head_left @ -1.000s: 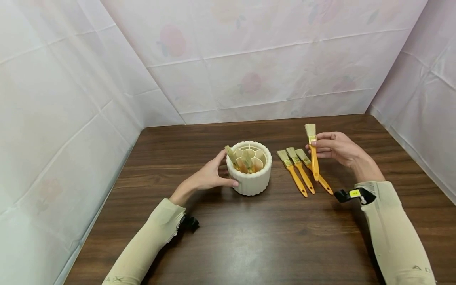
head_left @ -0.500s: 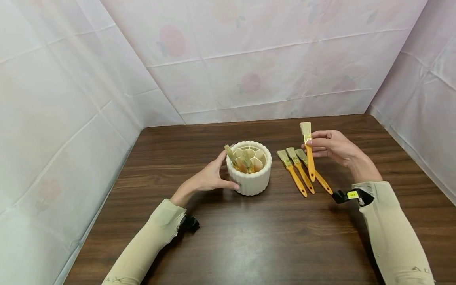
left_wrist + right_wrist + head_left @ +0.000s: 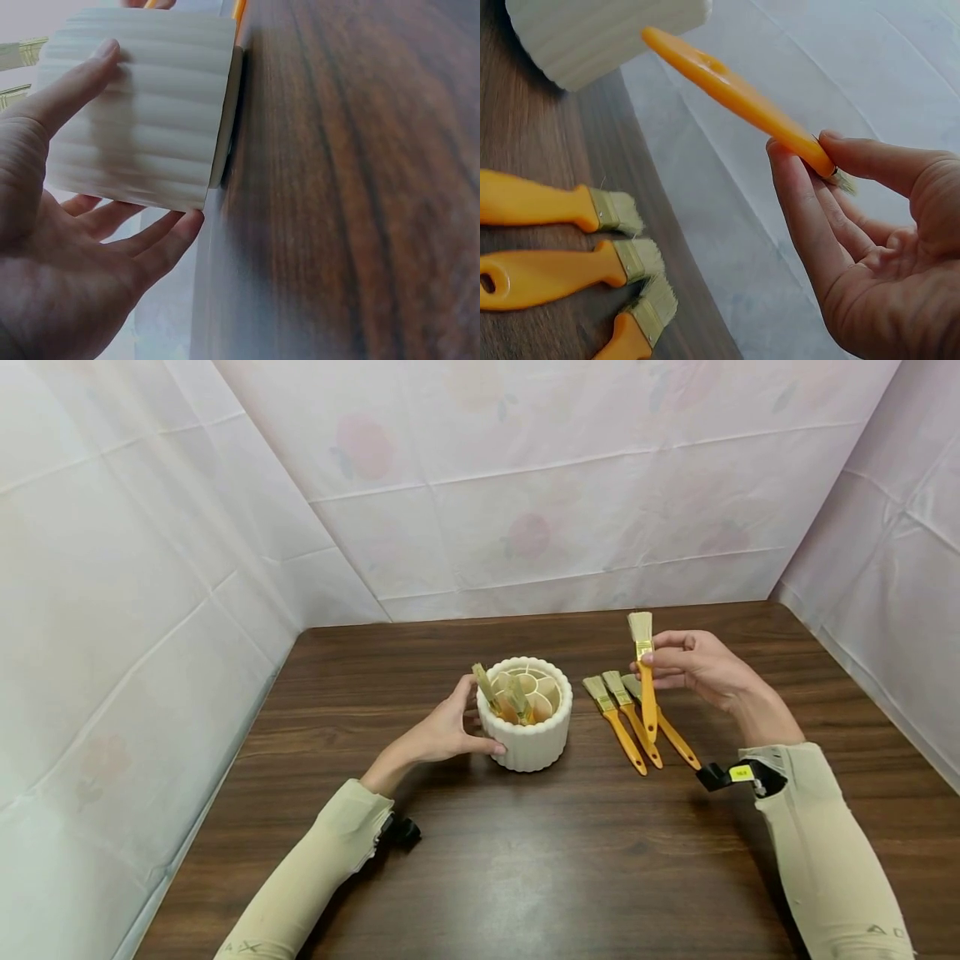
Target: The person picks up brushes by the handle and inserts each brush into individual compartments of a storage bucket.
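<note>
Head view first: my left hand (image 3: 442, 732) cups the side of a white ribbed holder (image 3: 525, 714), thumb on one flank and fingers on the other, seemingly to steady it. Two brushes (image 3: 504, 697) stand inside its petal-shaped compartments. My right hand (image 3: 693, 667) pinches a yellow-handled brush (image 3: 645, 681) near its ferrule, bristles up, lifted just above three more brushes (image 3: 628, 720) lying side by side on the dark wood worktop (image 3: 525, 860). Pale floral sheeting (image 3: 525, 510) walls in the worktop on three sides.

Left wrist view: my fingers (image 3: 71, 86) lie nearly straight against the holder's ribs (image 3: 150, 112), pressing rather than clamping.

Right wrist view: thumb and fingers (image 3: 802, 202) close together on the brush, whose handle (image 3: 727, 86) points toward the holder; the three spare brushes (image 3: 592, 247) rest below.
</note>
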